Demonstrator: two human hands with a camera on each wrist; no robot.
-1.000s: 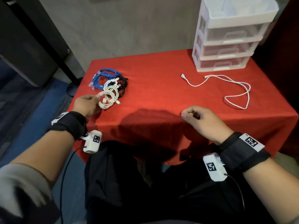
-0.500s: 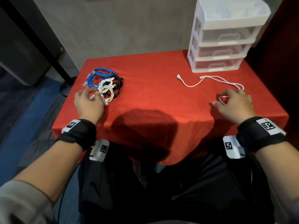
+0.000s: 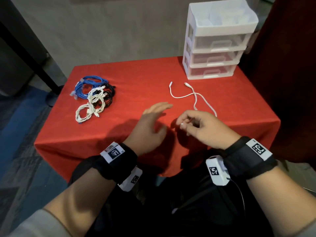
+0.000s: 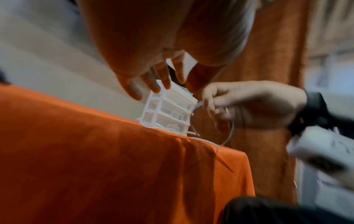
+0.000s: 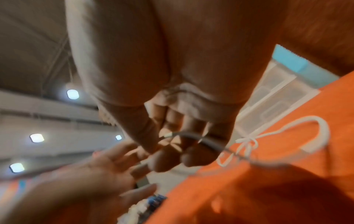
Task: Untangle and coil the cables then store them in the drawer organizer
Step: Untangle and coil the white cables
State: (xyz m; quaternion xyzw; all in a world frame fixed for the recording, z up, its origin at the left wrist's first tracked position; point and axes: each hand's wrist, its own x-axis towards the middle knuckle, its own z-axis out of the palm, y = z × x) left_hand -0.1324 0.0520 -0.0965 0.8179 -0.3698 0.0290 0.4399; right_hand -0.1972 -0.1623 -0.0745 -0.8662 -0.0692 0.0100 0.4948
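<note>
A loose white cable (image 3: 195, 96) lies on the red tablecloth, both plug ends pointing toward the white drawer organizer (image 3: 217, 40). My right hand (image 3: 196, 124) pinches the cable's near loop above the cloth; in the right wrist view the cable (image 5: 201, 137) runs through my curled fingers. My left hand (image 3: 153, 120) hovers just left of it with fingers spread and nothing in it. A heap of coiled blue, black and white cables (image 3: 94, 98) sits at the table's left.
The organizer (image 4: 168, 109) stands at the table's back right corner with its three drawers closed and an open tray on top. A dark red panel rises right of the table. The table's near edge (image 3: 102, 146) is close to my lap.
My left hand left the cable heap and swung right to the middle. My right hand took hold of the white cable's loop and pulled it back toward me, dragging the cable nearer.
</note>
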